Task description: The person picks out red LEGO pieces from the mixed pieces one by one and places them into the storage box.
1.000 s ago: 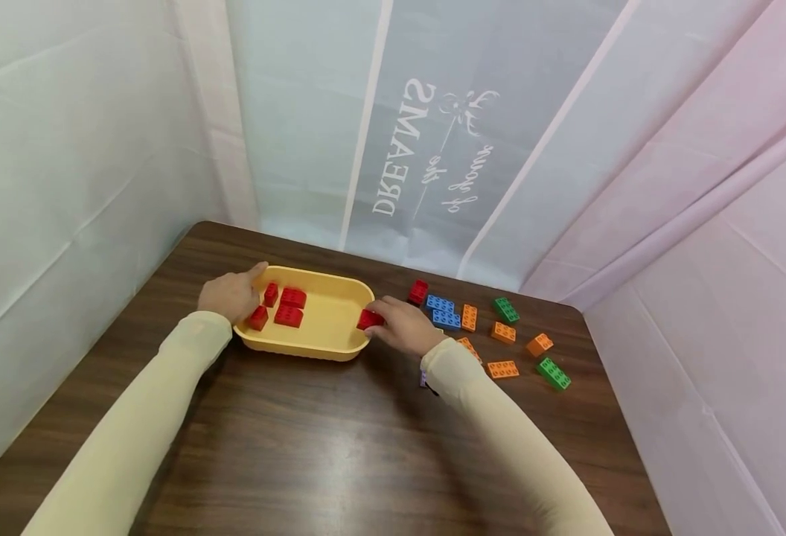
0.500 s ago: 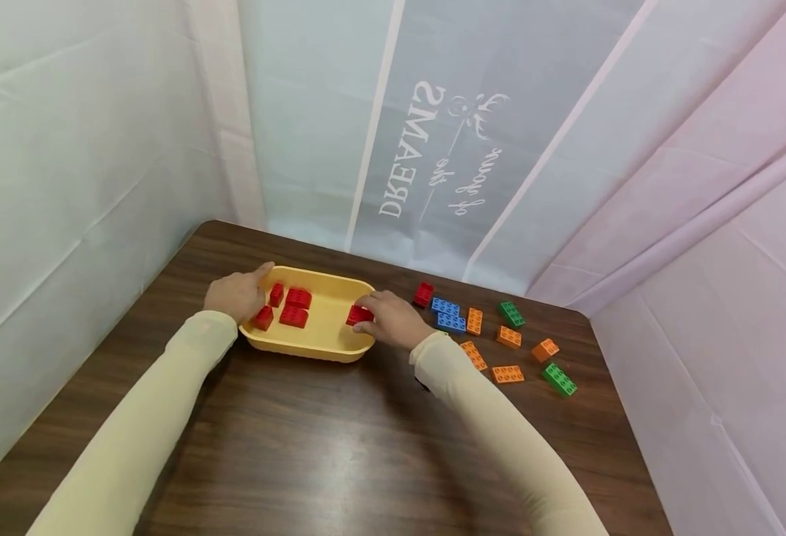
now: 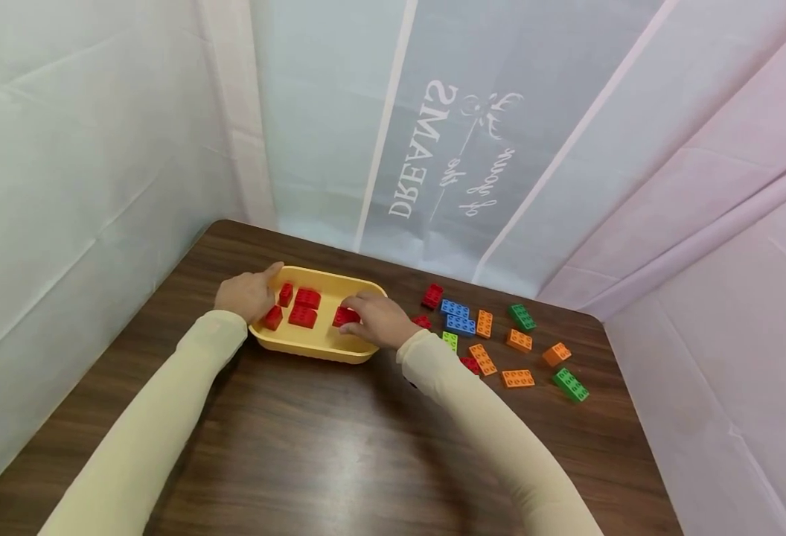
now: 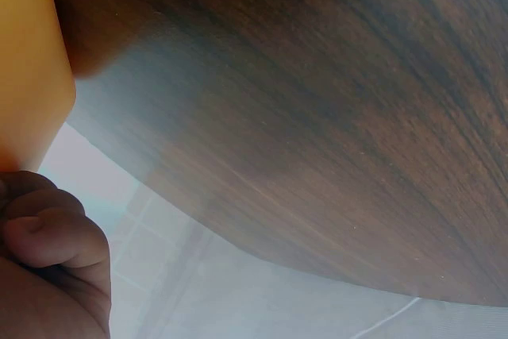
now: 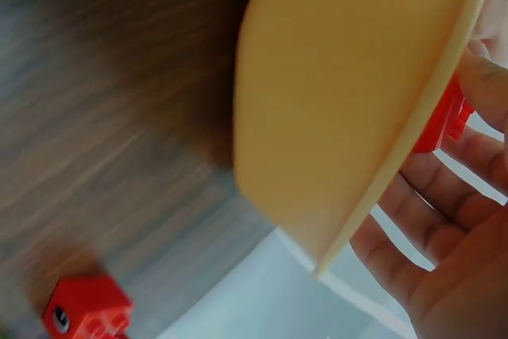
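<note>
A yellow tray (image 3: 319,351) sits on the dark wooden table, with several red toy bricks (image 3: 302,316) lying in its left half. My left hand (image 3: 244,296) grips the tray's left end, thumb at the rim; its curled fingers show beside the tray wall in the left wrist view. My right hand (image 3: 384,320) reaches over the tray's right end and pinches a red toy brick (image 3: 344,316) between thumb and fingers. In the right wrist view, that brick (image 5: 439,121) shows just past the tray's rim, partly hidden by the thumb and the tray.
Right of the tray lie loose bricks: blue (image 3: 460,323), orange (image 3: 517,378), green (image 3: 571,385), light green (image 3: 449,341) and red (image 3: 432,295). My right forearm passes close to some of them. Fabric walls (image 3: 312,149) stand behind the table and at both sides.
My right hand has moved left with the red brick, from the tray's right rim to over its inside. My left hand keeps its grip on the tray. The head view has shifted slightly.
</note>
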A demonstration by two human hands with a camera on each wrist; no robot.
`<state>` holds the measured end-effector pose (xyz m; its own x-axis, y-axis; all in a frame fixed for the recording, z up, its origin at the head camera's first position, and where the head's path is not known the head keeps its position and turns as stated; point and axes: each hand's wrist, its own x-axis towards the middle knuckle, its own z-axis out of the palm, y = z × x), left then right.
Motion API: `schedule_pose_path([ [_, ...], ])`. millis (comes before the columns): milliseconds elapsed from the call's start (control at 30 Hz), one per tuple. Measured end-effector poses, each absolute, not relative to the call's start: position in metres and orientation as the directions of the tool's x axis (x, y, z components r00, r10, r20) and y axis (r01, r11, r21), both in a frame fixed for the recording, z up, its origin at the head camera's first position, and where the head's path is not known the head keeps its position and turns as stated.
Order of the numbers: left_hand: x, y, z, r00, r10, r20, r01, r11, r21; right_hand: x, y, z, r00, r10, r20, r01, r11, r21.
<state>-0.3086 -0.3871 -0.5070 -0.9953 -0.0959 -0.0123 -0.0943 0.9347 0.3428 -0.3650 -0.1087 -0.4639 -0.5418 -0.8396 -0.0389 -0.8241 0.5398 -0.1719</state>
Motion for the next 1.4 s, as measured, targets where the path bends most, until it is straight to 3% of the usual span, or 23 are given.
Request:
schedule_pose_path([
  [267,-0.309,-0.384,-0.504,-0.994,-0.108,-0.012,-0.105,0.93,0.352,-0.359,-0.134,-0.47,-0.476,-0.878,-0.057,-0.869,0.479,-0.119],
  [1067,-0.314,-0.388,-0.511,-0.996,-0.087,-0.006,-0.083,0.931,0.355,-0.35,-0.195,-0.49,-0.42,-0.897,-0.137,-0.888,0.437,-0.14],
  [1400,-0.312,-0.392,-0.511,-0.996,-0.084,0.008,-0.076,0.937,0.342,-0.35,-0.208,-0.492,-0.439,-0.879,-0.187,-0.868,0.469,-0.165],
])
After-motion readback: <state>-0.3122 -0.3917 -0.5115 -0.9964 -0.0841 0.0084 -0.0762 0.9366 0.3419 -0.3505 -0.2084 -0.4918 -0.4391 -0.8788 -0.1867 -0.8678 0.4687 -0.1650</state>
